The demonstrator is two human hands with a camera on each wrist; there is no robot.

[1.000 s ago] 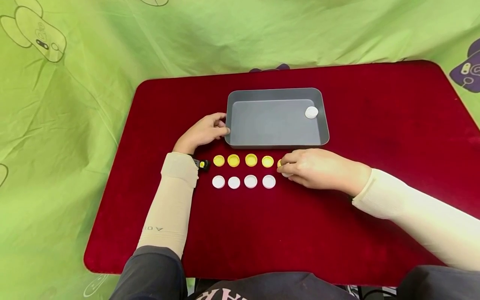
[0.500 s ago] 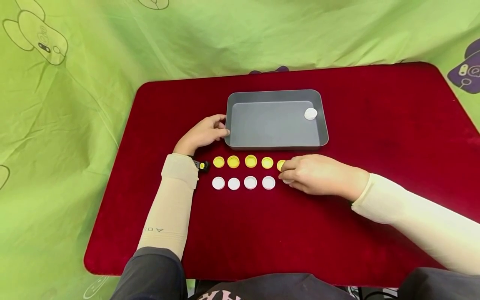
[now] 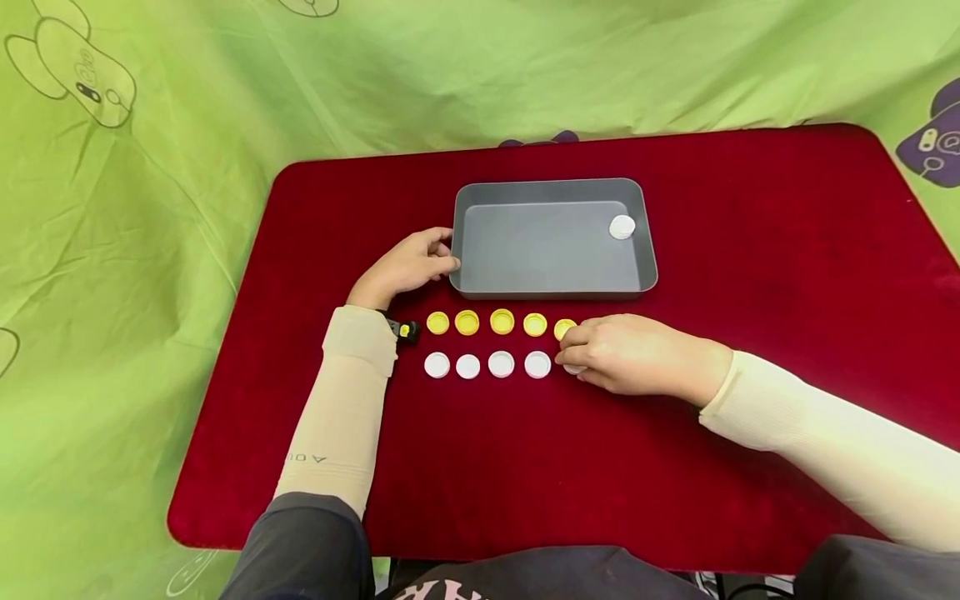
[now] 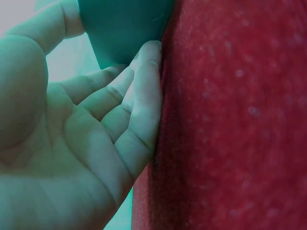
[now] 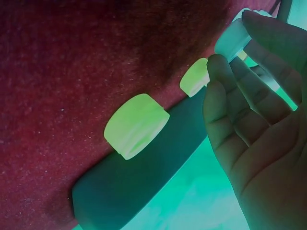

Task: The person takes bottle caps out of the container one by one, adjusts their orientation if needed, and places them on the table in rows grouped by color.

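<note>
My left hand (image 3: 408,265) holds the left end of a grey rectangular tray (image 3: 555,297), thumb at the rim and fingers against the outer wall (image 4: 127,28). A single white cap (image 3: 622,227) lies in the tray near its right wall. My right hand (image 3: 633,357) pinches another white cap (image 5: 233,40) between thumb and fingertips, at the right end of a row of white caps (image 3: 501,363). The held cap is mostly hidden by the fingers in the head view. Just beyond those fingers is the rightmost yellow cap (image 3: 564,327), partly covered.
A row of yellow caps (image 3: 502,321) lies between the tray and the white row, their hollow sides up. The table (image 3: 480,475) has a red cloth with rounded corners. Green printed fabric (image 3: 420,75) hangs behind and to the left of it.
My right hand has drawn slightly toward my body with the white cap, uncovering more of the rightmost yellow cap. My left hand stays at the tray.
</note>
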